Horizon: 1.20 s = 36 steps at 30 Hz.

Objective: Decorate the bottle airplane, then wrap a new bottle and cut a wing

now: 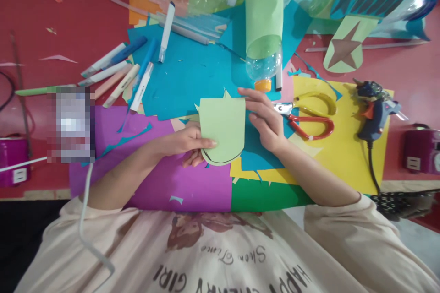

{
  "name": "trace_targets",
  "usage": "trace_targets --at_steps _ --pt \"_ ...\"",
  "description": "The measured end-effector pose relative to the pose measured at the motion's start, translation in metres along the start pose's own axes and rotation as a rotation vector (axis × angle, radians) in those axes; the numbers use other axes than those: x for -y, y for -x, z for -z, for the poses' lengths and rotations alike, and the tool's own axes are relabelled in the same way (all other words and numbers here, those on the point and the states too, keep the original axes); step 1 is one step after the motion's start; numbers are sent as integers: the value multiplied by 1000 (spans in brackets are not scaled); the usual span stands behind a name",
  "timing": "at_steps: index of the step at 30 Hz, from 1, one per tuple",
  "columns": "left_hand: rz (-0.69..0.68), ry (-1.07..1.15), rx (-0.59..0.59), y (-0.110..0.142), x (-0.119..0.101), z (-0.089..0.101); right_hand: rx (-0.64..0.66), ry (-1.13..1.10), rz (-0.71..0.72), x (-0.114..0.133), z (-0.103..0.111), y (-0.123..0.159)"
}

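A light green paper cutout (223,126) with a rounded lower edge and a black line drawn along that curve is in front of me. My left hand (190,144) pinches its lower left side, thumb on top and fingers beneath. At its upper right edge is my right hand (264,119), fingers stretched out and apart, the fingertips at the paper's corner. Just right of that hand lie scissors (305,114) with one yellow and one red handle. Beyond the hand is a clear bottle (264,62) wrapped in green paper, its orange cap towards me.
Several markers (127,73) lie at the left on blue paper (192,82). A glue gun (373,110) rests on yellow paper (337,160) at the right. Purple paper (192,187) covers the near side. A green paper piece with a brown star (343,50) lies at the far right.
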State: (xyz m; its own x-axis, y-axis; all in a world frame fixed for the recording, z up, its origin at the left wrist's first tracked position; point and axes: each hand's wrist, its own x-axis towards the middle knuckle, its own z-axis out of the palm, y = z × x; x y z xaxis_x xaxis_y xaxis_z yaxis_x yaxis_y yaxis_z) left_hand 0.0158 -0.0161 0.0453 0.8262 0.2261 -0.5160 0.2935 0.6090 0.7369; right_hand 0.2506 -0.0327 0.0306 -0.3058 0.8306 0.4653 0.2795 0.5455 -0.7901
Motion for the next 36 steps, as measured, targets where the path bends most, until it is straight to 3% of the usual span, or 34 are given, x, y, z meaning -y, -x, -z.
trace_targets --at_steps 7,12,18,27,31,36 --pt "-7 4 -1 -1 -2 0 52 68 -110 0 0 0" --pt "-19 1 -37 -2 -3 2 37 -47 -233 2 -1 -2" --pt "-277 48 -129 0 1 10 -73 -169 -427 -3 -6 -3" --pt "-454 253 -382 -7 -2 20 -144 -332 -609 -9 -11 -3" --pt "-483 265 -490 -7 -4 15 -139 -299 -629 -7 -11 -3" --pt "-514 192 -496 -8 -2 13 -105 -300 -599 -7 -8 -2"
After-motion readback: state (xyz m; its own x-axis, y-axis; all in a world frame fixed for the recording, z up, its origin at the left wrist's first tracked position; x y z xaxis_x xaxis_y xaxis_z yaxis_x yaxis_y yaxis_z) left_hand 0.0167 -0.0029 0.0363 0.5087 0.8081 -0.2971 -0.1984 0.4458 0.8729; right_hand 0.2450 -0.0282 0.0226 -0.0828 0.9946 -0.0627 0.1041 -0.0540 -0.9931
